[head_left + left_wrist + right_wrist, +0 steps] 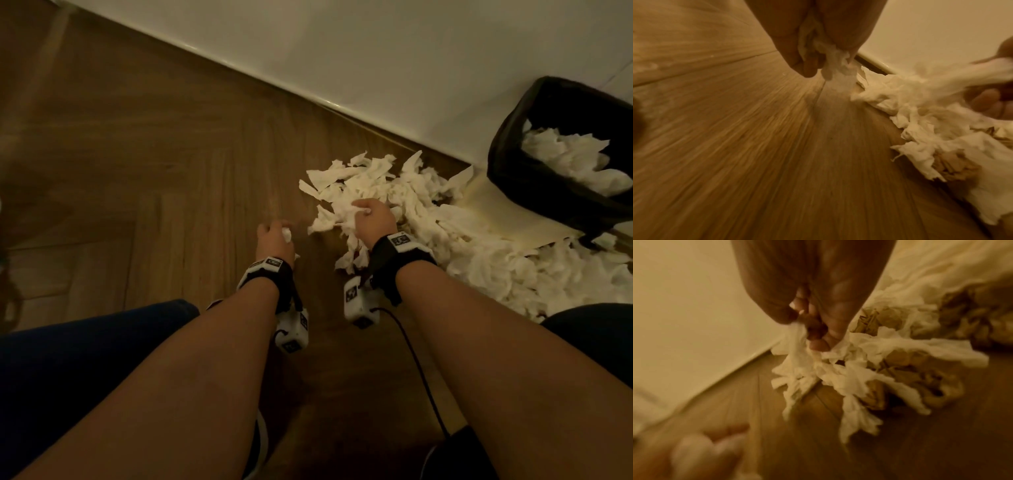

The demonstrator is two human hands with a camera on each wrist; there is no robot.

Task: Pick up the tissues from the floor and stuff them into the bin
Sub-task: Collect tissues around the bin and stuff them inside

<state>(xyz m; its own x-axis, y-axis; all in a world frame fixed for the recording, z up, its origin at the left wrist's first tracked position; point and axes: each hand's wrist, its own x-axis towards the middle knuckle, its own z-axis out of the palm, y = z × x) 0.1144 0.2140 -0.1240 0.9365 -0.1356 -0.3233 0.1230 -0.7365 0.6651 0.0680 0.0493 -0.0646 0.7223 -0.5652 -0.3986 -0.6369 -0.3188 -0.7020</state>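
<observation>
A big heap of torn white tissues (pixel 428 219) lies on the wooden floor beside the wall. At the far right a black bin (pixel 513 178) leans towards me, with several tissues (pixel 575 157) inside it. My right hand (pixel 371 219) is at the heap's left edge, its fingers curled round a bunch of tissues (pixel 818 366). My left hand (pixel 274 238) hovers over bare floor left of the heap and grips a small wad of tissue (pixel 836 65) in its curled fingers.
The white wall and its baseboard (pixel 308 96) run diagonally behind the heap. Bare wooden floor (pixel 137 171) spreads to the left. A pale sheet (pixel 507 216) lies under the bin. My knees in dark fabric frame the bottom corners, and a black cable (pixel 418 370) trails from my right wrist.
</observation>
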